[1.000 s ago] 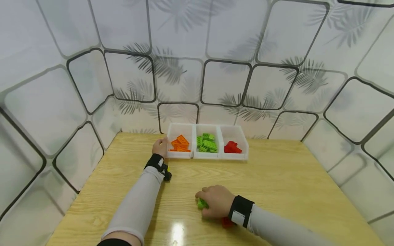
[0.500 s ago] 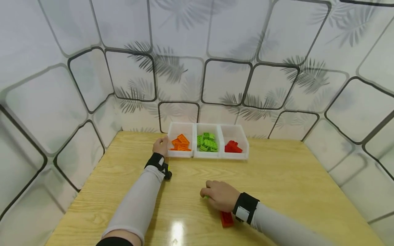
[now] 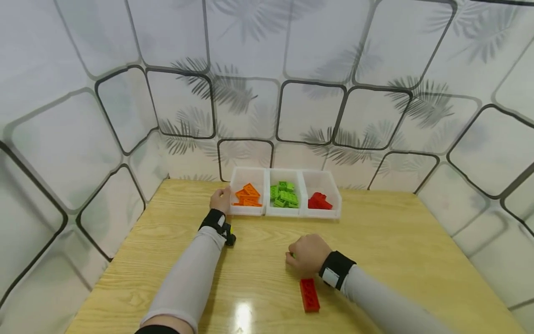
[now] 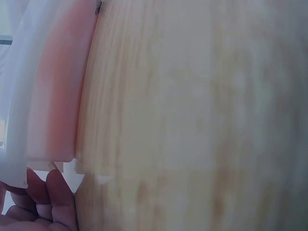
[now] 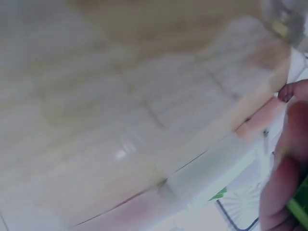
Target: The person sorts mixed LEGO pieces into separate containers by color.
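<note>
My left hand (image 3: 220, 200) grips the left end of a white three-compartment box (image 3: 302, 212); in the left wrist view its curled fingers (image 4: 61, 202) sit under the box's rim. My right hand (image 3: 310, 254) is over the table, pinching a green toy building brick (image 5: 301, 204) that the fingers mostly hide in the head view. Just below that hand a red building brick (image 3: 309, 295) lies flat on the wood. Inside the box are orange bricks (image 3: 249, 195) at left, green bricks (image 3: 286, 196) in the middle and red bricks (image 3: 319, 201) at right.
The wooden table (image 3: 388, 241) runs back to a patterned curtain (image 3: 308, 111), which also closes in both sides. The box stands near the table's far edge. A light glare lies on the near part of the tabletop.
My right hand has moved right and farther from me with the green brick, uncovering the red brick on the table. My left hand stays at the box.
</note>
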Tool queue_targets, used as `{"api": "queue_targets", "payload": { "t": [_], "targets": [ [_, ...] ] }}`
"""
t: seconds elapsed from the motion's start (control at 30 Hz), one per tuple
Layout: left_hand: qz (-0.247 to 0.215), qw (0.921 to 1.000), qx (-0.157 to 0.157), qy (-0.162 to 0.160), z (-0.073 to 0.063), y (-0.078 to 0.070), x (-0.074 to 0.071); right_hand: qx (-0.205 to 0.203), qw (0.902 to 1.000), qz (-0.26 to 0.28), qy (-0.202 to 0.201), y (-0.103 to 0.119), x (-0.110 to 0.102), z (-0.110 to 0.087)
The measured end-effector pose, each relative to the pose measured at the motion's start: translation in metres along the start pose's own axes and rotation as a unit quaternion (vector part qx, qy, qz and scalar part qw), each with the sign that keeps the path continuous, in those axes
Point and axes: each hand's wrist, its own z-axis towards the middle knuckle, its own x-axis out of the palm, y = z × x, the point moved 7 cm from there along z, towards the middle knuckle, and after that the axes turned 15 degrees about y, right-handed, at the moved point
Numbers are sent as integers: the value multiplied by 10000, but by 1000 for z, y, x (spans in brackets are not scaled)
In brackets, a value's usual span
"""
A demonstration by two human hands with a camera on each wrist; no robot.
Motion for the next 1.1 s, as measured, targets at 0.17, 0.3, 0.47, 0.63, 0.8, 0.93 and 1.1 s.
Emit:
{"api": "queue_targets", "payload": {
  "t": [0.17,0.3,0.47,0.63,0.8,0.93,1.1],
  "targets": [
    [-28,10000,4,-73,1,3,-1,-415,9973,70,-601,-4,-7,8],
    [-48,10000,-6,-76,-1,4,0,-627,9912,-60,-1168,-8,-17,16],
    [-101,9997,46,-227,-4,2,-1,-562,9878,-31,-1450,-23,-38,41],
    [-53,9995,74,-288,0,1,-2,142,9931,-147,-1151,-58,-59,85],
    [-89,9995,45,-310,4,1,-5,914,9944,153,-499,-96,-64,129],
    [-135,9992,73,-373,3,-1,-5,1343,9907,224,-65,-115,-54,152],
    [-157,9989,-5,-450,-3,3,-4,1545,9877,126,211,-123,-20,163]
  ]
}}
